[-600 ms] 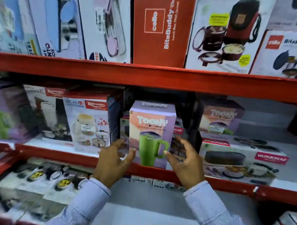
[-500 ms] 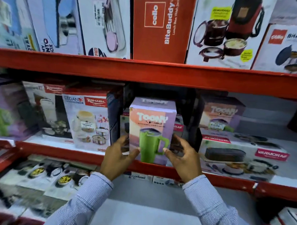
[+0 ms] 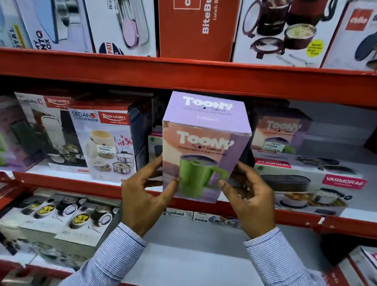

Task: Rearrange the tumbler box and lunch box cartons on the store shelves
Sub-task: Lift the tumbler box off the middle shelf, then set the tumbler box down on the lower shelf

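A lilac and peach tumbler box (image 3: 204,143) with a green mug printed on it is held upright in front of the middle red shelf (image 3: 75,182). My left hand (image 3: 145,197) grips its lower left side and my right hand (image 3: 249,198) grips its lower right side. The box's bottom edge overlaps the shelf's front lip; whether it rests on the shelf I cannot tell. A second tumbler box (image 3: 282,133) stands further back on the right, on top of a flat Varmora lunch box carton (image 3: 310,185). A Sedan-3 lunch box carton (image 3: 104,146) stands to the left.
More lunch box cartons (image 3: 40,129) stand at the far left of the middle shelf. The top shelf holds a row of cartons, among them a red BiteBuddy carton (image 3: 198,25). Bottom-left cartons (image 3: 52,219) lie flat. The white lower shelf board (image 3: 189,265) shows between my sleeves.
Both hands closed onto the tumbler box's sides. The box now appears larger, higher and nearer to me, drawn out towards the front of the shelf.
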